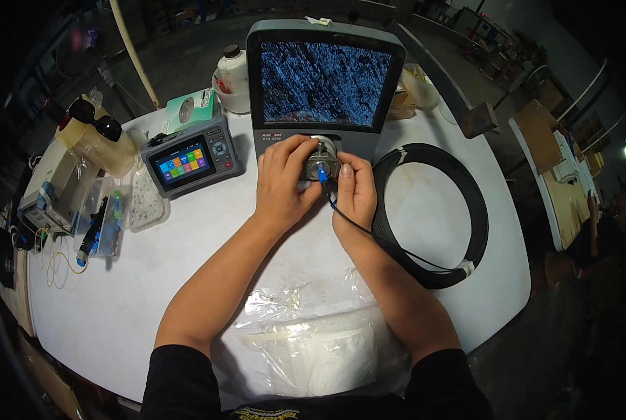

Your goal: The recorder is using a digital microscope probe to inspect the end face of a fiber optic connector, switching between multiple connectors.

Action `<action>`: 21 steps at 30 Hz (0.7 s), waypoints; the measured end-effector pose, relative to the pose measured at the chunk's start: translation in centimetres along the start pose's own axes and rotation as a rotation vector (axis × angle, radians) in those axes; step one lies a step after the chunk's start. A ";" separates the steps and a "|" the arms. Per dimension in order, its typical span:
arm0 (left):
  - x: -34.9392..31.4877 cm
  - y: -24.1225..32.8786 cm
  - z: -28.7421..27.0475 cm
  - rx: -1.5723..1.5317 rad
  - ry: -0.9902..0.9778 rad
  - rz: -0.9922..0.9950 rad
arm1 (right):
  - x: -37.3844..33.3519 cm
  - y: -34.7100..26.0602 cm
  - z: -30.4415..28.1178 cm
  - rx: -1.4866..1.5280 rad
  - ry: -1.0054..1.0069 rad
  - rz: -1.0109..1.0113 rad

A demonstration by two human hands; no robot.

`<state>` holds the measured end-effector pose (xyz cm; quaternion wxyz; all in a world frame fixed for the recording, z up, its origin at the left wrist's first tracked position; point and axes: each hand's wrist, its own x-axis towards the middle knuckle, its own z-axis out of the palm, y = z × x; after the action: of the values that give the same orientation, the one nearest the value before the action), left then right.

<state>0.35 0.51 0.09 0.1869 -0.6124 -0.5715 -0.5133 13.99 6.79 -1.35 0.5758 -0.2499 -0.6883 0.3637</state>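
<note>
In front of a grey inspection scope (257, 91), a round metal connector holder (313, 170) sits between my two hands. My left hand (279, 178) is closed around its left side, fingers over the top and thumb below. My right hand (356, 189) pinches at its right edge, fingers bent. A blue fibre connector (322, 175) is seated in the holder's face. From it a thin black cable (355, 225) runs under my right wrist to a black cable coil (475, 210). A second bit of blue shows beside my right fingers, partly hidden. Speckled blue-and-black texture fills the scope's screen (323, 84).
At left stand a handheld tester (192, 159) with coloured icons, a green-and-white box (192, 110) and a clear tray (110, 217) with a black pen-like tool. A white bottle (233, 68) stands behind. Clear plastic bags (327, 350) lie between my forearms.
</note>
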 end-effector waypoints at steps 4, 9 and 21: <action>-0.2 0.2 0.1 -0.011 0.006 -0.015 | -0.2 0.2 0.1 -0.031 0.000 -0.027; 0.1 0.1 -0.4 0.017 0.004 -0.012 | 0.0 -0.6 0.1 -0.048 -0.019 -0.031; 0.3 0.0 -0.3 0.003 0.014 -0.008 | 0.2 -0.6 -0.1 -0.071 -0.040 -0.034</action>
<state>0.13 0.45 0.45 0.1898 -0.6063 -0.5733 -0.5174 14.11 6.60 -0.79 0.5587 -0.2512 -0.7163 0.3341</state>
